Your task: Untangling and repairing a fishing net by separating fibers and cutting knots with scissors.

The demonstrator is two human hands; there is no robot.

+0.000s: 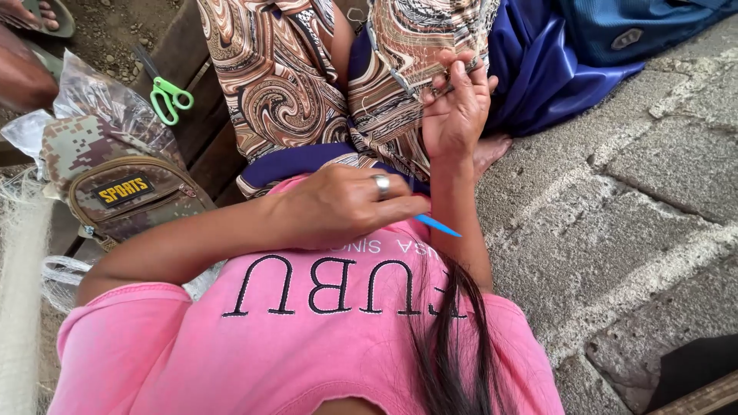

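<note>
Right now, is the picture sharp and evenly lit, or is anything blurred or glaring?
Head view: soft, even daylight, no hard shadows or glare; the left hand with the blue tool and the right hand are sharp; the fine net at the left edge looks hazy; edges bend slightly.

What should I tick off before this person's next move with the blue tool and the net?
1. Left hand grips the blue pointed tool: ok.
2. Right hand pinches the fine net up by the patterned fabric: ok.
3. Tool tip is apart from the net: ok.
4. Thread loaded on the tool: cannot tell, the hand hides most of it.
5. Green scissors lie away from both hands: ok.
</note>
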